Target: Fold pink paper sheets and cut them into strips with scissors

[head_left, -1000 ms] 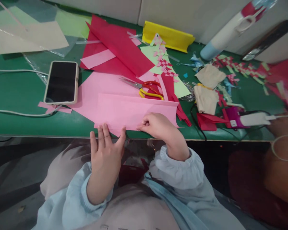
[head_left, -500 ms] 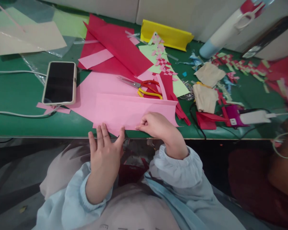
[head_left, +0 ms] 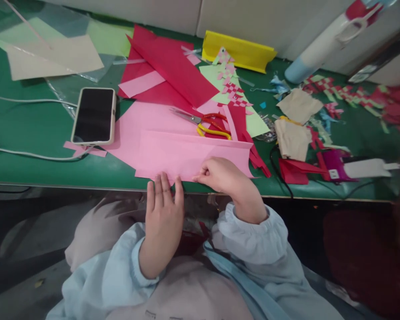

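Note:
A folded pink paper (head_left: 193,155) lies along the front edge of the green table, on top of a larger pink sheet (head_left: 130,120). My left hand (head_left: 163,218) rests with outstretched fingers on the paper's near edge, left of its middle. To the right, my right hand (head_left: 220,175) has its fingers curled, with thumb and forefinger pinched on the same near edge. Scissors (head_left: 202,122) with red and yellow handles lie partly spread just beyond the folded paper.
A phone (head_left: 95,116) with a white cable lies at the left. Red sheets (head_left: 173,66), a yellow folded piece (head_left: 238,51), beige cloths (head_left: 293,138), woven paper strips (head_left: 350,98) and a bottle (head_left: 326,44) stand or lie farther back and right. A purple plug block (head_left: 335,165) is at the right.
My left hand has slid to the right along the paper's near edge, closer to my right hand. The right hand keeps its pinch. The whole view has shifted slightly.

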`<state>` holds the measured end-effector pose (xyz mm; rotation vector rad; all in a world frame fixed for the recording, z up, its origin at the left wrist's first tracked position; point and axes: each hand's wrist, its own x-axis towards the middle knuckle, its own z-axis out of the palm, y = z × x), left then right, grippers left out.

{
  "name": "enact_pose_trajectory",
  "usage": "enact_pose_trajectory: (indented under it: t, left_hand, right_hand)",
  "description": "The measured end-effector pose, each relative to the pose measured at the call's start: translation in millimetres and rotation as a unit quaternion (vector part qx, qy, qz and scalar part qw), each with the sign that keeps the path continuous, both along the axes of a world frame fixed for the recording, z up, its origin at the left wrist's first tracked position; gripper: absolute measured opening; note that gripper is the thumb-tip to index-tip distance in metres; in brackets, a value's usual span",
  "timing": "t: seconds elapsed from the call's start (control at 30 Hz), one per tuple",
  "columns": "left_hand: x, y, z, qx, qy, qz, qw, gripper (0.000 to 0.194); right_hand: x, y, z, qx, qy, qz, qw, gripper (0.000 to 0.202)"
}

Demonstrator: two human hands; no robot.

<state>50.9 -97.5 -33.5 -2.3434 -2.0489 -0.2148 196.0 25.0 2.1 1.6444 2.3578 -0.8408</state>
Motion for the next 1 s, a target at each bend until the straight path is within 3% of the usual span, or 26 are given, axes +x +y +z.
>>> enact_pose_trajectory:
  t: [0.23, 0.47, 0.73, 1.0]
  left_hand:
    - [3.3, 1.7, -3.7, 0.016, 0.058, -0.026, 0.998, 0.058]
    - [0.8, 1.0, -7.6, 0.042, 0.047, -0.024, 0.998, 0.060]
    - [0.7, 1.1, -5.8, 0.017, 0.014, -0.021, 1.000, 0.064]
    - [2.3, 1.8, -3.1, 0.012, 0.019, -0.030, 0.999, 0.067]
  right_hand:
    - [-1.7, -0.6, 2.1, -0.002, -0.001, 0.006, 1.000, 0.036]
    - [7.4, -2.8, 1.3, 0.002, 0.016, 0.003, 1.000, 0.042]
    - [40.6, -7.8, 3.7, 0.000, -0.002, -0.046, 0.999, 0.025]
    - [41.8, -10.1, 0.6, 0.019, -0.002, -0.038, 0.999, 0.026]
